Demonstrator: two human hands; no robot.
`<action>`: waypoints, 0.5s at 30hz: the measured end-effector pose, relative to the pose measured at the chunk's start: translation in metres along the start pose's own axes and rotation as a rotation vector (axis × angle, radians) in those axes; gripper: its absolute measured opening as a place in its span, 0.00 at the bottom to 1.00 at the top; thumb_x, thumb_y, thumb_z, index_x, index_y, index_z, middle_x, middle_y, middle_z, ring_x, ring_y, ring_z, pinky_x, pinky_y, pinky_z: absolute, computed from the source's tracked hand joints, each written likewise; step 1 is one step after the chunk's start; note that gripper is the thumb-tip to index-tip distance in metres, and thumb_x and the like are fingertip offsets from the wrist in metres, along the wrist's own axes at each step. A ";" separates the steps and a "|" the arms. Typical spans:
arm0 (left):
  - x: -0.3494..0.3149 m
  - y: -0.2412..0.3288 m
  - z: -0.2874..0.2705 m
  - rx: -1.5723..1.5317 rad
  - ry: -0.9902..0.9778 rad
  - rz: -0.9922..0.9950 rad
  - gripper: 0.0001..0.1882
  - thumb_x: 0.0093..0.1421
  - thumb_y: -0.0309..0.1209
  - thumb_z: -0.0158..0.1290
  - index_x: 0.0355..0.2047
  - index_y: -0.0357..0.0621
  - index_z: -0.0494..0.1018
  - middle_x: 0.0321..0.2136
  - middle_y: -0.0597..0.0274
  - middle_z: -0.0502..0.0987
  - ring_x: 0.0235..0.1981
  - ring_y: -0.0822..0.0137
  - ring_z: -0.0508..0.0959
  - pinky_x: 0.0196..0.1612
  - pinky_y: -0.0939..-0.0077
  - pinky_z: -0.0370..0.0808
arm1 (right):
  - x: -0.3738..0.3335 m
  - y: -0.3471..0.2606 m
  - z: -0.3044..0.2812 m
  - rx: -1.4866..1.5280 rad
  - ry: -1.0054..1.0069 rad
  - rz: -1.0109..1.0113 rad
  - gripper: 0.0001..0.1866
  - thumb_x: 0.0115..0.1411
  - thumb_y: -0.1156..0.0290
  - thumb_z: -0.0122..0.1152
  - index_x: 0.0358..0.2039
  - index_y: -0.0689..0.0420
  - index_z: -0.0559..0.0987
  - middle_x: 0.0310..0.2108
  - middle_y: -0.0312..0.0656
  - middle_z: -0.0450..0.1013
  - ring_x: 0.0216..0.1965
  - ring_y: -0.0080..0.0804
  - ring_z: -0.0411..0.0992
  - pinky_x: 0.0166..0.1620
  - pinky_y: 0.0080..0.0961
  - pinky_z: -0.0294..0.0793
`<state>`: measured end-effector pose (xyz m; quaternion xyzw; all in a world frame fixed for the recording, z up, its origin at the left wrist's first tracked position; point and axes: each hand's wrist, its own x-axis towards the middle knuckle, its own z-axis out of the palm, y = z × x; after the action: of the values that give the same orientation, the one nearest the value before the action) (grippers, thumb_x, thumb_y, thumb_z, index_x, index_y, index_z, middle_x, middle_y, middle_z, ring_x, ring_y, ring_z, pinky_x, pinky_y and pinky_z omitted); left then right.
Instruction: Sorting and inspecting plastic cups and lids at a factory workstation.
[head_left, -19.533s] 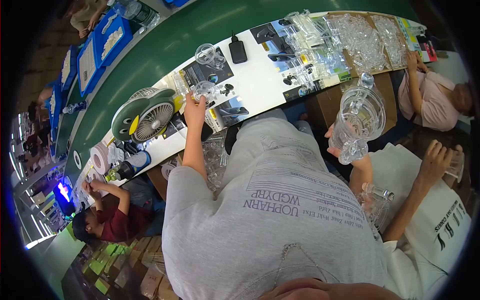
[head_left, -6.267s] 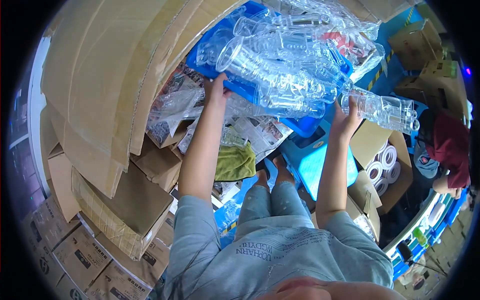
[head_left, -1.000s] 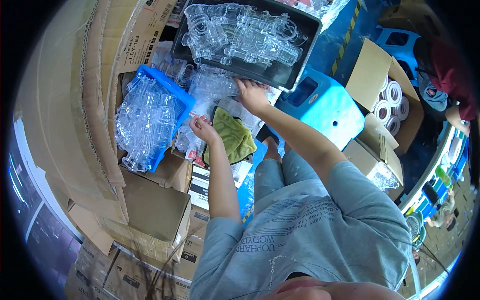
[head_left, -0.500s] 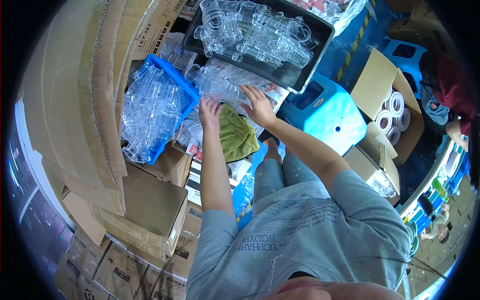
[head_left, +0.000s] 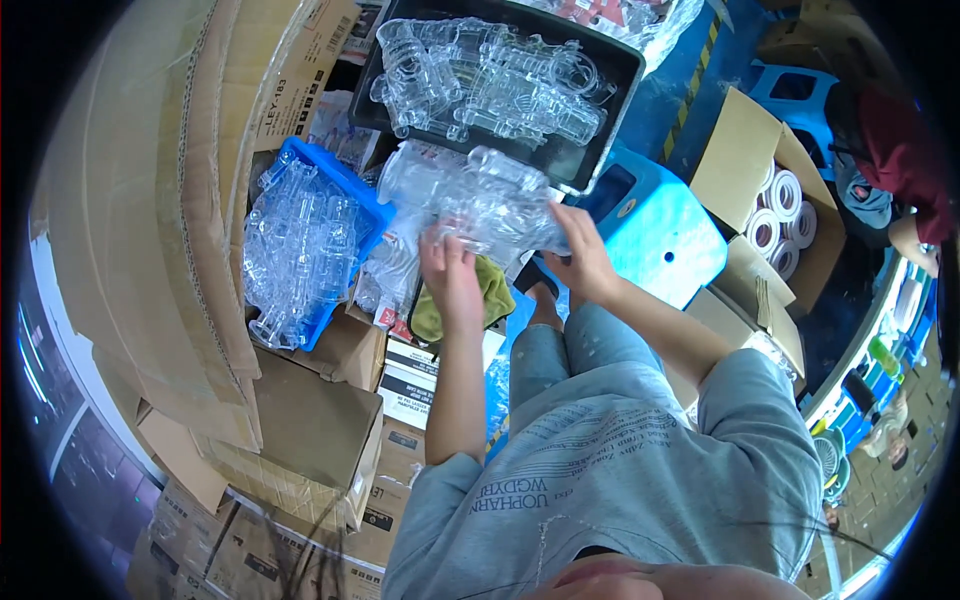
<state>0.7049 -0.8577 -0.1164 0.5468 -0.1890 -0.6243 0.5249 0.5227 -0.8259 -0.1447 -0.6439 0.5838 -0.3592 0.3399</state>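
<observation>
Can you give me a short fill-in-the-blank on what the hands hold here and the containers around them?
1. Both hands, the left hand and the right hand, hold a bundle of clear ____ parts.
2. The tray above the hands is ____ in colour.
3. The bin to the left of the bundle is ____.
4. The open cardboard box on the right holds white ____.

Missing words: plastic; black; blue; rolls

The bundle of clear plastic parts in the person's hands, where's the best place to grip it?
Probably at both ends, from below. The bundle of clear plastic parts lies long and crosswise, loose and bulky. The left hand cups one end and the right hand the other, so it shouldn't sag.
</observation>
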 end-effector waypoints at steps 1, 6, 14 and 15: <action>-0.009 0.007 0.026 0.053 0.144 -0.048 0.24 0.57 0.36 0.49 0.51 0.45 0.57 0.47 0.59 0.64 0.49 0.67 0.64 0.49 0.70 0.61 | 0.001 -0.002 -0.011 -0.057 0.020 0.026 0.40 0.36 0.79 0.64 0.53 0.58 0.61 0.45 0.50 0.65 0.47 0.48 0.64 0.48 0.34 0.64; -0.002 0.020 0.080 0.164 -0.160 0.121 0.21 0.60 0.34 0.43 0.52 0.39 0.56 0.47 0.52 0.66 0.48 0.62 0.68 0.48 0.72 0.64 | 0.041 0.012 -0.060 0.139 0.134 0.137 0.39 0.37 0.81 0.62 0.54 0.59 0.59 0.49 0.46 0.64 0.52 0.38 0.62 0.54 0.32 0.60; 0.011 0.022 0.059 0.247 -0.165 0.142 0.19 0.62 0.33 0.40 0.52 0.41 0.56 0.47 0.49 0.66 0.47 0.60 0.69 0.47 0.71 0.66 | 0.169 0.105 -0.130 0.377 -0.129 0.123 0.37 0.46 0.71 0.64 0.55 0.59 0.57 0.47 0.44 0.64 0.46 0.28 0.65 0.50 0.26 0.64; 0.007 0.022 0.050 0.276 -0.122 0.130 0.19 0.62 0.33 0.40 0.52 0.41 0.56 0.47 0.49 0.66 0.47 0.60 0.69 0.46 0.71 0.66 | 0.189 0.105 -0.127 0.288 -0.195 0.121 0.37 0.47 0.68 0.64 0.55 0.60 0.58 0.48 0.44 0.63 0.46 0.28 0.65 0.50 0.25 0.64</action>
<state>0.6721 -0.8888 -0.0852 0.5613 -0.3394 -0.5893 0.4717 0.3721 -1.0257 -0.1575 -0.5841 0.5281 -0.3540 0.5046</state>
